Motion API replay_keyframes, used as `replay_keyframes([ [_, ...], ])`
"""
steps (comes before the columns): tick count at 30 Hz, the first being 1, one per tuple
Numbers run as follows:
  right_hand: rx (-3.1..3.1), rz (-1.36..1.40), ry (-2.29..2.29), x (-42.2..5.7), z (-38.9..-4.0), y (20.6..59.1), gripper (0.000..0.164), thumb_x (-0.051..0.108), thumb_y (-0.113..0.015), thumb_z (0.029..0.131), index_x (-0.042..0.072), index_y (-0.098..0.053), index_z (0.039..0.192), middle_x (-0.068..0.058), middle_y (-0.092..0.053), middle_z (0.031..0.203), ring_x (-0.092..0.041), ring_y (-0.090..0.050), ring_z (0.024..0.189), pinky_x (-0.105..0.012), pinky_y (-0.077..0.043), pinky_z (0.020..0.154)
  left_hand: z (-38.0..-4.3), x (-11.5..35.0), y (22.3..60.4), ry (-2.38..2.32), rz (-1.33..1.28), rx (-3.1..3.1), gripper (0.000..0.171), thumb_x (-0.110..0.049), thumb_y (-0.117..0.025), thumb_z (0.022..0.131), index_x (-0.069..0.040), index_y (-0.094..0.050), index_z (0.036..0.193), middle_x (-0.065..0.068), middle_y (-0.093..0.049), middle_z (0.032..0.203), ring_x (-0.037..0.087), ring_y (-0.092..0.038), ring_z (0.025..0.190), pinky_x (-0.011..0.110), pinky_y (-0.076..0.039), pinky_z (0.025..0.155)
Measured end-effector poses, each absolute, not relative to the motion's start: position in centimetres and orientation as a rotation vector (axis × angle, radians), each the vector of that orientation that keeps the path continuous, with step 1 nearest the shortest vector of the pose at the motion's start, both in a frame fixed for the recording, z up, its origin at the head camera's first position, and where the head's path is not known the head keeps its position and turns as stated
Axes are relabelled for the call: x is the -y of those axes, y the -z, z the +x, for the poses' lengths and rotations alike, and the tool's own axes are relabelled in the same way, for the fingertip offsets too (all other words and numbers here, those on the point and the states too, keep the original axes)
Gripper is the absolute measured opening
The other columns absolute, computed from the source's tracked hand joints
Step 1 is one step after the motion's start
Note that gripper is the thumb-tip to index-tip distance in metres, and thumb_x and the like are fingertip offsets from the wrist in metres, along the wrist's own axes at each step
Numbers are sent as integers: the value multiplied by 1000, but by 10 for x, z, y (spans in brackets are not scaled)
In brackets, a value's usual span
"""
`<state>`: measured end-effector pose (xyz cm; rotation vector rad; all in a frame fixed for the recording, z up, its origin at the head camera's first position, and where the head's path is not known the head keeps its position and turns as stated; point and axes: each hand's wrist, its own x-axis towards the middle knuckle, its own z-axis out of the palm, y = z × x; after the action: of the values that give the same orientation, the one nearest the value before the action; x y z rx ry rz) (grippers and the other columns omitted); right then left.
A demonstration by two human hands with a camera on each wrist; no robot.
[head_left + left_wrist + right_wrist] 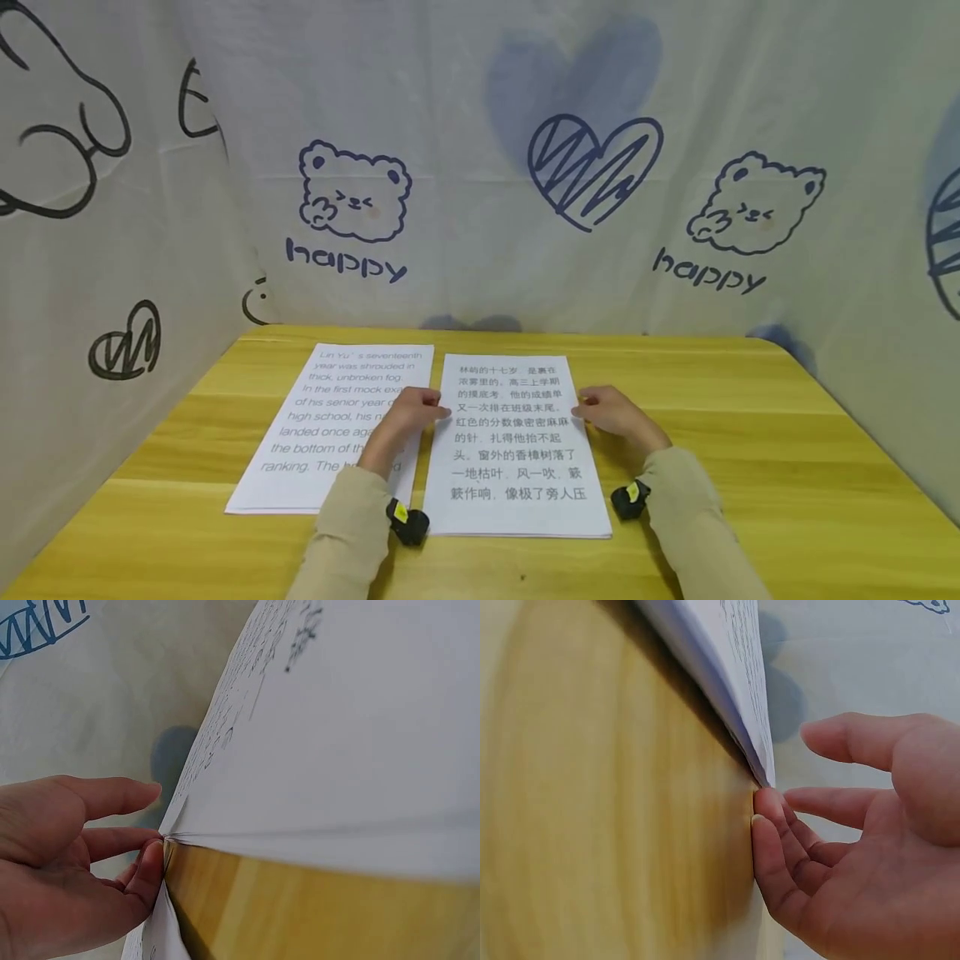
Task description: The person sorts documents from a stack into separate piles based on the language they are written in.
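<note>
A stack of white paper sheets printed with Chinese text [517,446] lies on the table in front of me in the head view. My left hand [405,421] is at its left edge, its forearm crossing the English-printed sheets [330,417] beside it. In the left wrist view, fingertips [154,838] of that hand touch the paper's edge, while the thumb stands apart above. On the opposite side, my right hand [618,417] meets the right edge. The right wrist view shows its curved fingers [769,802] against the edge and table, thumb raised off the paper.
The yellow wood-grain table [787,467] extends on both sides of the papers. Behind it hangs a white curtain [465,233] with bear and heart drawings, also closing off the left and right sides. A black wrist device [408,523] is on the left wrist, another [630,498] on the right.
</note>
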<state>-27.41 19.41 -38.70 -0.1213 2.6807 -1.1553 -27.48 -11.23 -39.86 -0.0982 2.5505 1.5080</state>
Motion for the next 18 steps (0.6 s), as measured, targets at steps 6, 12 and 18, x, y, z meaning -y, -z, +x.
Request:
replay_keyframes([
  [6, -2691, -143, 1136, -193, -274, 389, 18, 14, -57, 95, 0, -64, 104, -9, -55, 88, -22, -49, 80, -33, -37, 68, -275, 111, 399, -1444, -136, -2548, 54, -10, -65, 89, 7, -47, 137, 22, -50, 135, 29, -51, 111, 43, -40, 101],
  [12, -2691, -144, 1138, -192, -274, 388, 23, 15, -57, 95, -2, -64, 109, -10, -54, 88, -23, -48, 82, -34, -37, 70, -273, 110, 396, -1407, -128, -2574, 52, -11, -65, 90, 8, -49, 136, 22, -51, 133, 27, -52, 107, 43, -42, 98],
  [18, -2683, -128, 1157, -191, -274, 388, 20, 13, -57, 94, -2, -66, 103, -8, -53, 81, -21, -47, 76, -32, -35, 66, -273, 109, 396, -1369, -107, -2606, 49, -11, -64, 90, 9, -50, 134, 21, -54, 127, 26, -52, 101, 41, -44, 93],
])
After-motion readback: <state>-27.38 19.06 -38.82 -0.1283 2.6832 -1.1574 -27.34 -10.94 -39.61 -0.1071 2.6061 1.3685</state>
